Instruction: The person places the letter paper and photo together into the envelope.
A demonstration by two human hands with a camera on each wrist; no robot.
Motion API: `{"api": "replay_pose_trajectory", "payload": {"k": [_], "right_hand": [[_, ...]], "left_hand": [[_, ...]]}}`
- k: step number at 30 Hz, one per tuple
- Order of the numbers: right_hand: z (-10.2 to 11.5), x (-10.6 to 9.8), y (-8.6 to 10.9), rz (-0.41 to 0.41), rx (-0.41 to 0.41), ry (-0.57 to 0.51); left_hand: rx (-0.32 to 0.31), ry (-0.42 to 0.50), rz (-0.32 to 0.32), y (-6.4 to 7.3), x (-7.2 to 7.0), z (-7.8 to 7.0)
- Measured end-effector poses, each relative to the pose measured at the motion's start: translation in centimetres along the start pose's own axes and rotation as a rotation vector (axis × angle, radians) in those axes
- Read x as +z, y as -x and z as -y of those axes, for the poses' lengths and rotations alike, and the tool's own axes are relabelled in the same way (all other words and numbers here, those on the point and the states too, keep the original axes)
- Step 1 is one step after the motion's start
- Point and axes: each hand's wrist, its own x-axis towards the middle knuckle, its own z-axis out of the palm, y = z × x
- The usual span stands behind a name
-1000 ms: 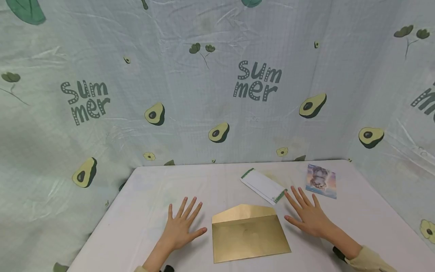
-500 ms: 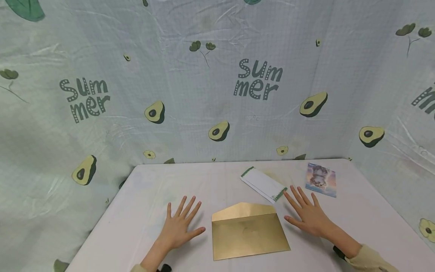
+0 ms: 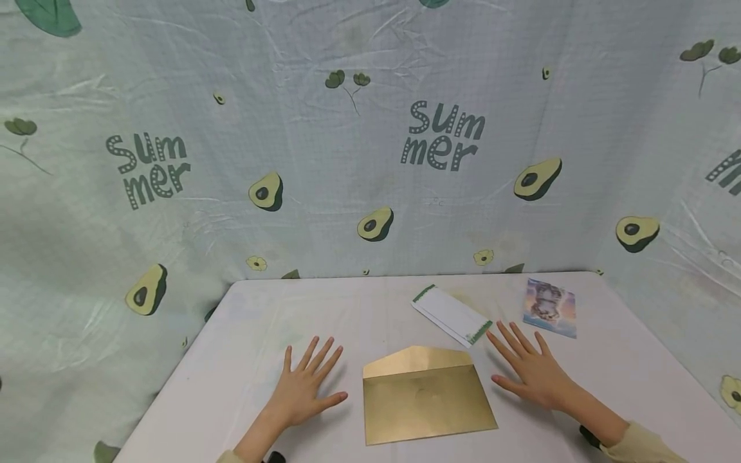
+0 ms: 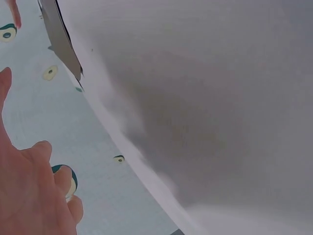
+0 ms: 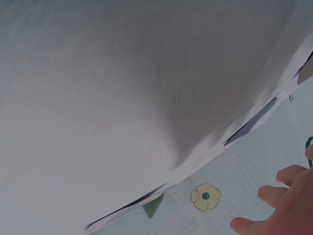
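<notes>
On a pale table point(image 3: 324, 308), three flat things.
Rounded at both far corners, pinkish white, softly shadowed to either side of a gold envelope point(image 3: 428, 405). Laid near the middle toward the near side, body a little askew, flap opened out toward the far edge, with a faint mark at the centre of the body. Beyond its right end, a white paper point(image 3: 451, 315), green-banded at both short ends, slanting from far left to near right, near end just beside the flap; touching or not, hard to tell. Farther right, near the far right corner, a card point(image 3: 550, 308), slightly turned, printed with a greyish figure over purple, blue and orange.
</notes>
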Motion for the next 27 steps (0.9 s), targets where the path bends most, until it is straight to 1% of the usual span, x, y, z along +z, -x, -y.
{"api": "replay_pose_trajectory", "payload": {"k": [5,9,13,16,20,27], "right_hand": [[-0.1,-0.3,0.2,-0.003,-0.031,0.008],[-0.1,-0.4,0.2,-0.016,-0.076,-0.007],[0.1,-0.3,0.2,-0.02,-0.121,-0.013],[0.3,-0.3,0.2,-0.025,-0.151,-0.014],[0.4,-0.2,0.1,-0.042,-0.191,-0.005],[1.0,-0.2,-0.2,-0.075,-0.234,0.001]], "left_hand": [[0.031,0.048,0.006,0.4,0.2,0.0],[0.064,0.055,0.004,0.6,0.3,0.0],[0.108,0.072,0.036,0.9,-0.1,-0.3],[0.149,0.07,0.047,1.0,-0.5,-0.6],[0.2,0.044,0.02,1.0,-0.8,-1.0],[0.252,0.027,0.004,1.0,-1.1,-1.6]]}}
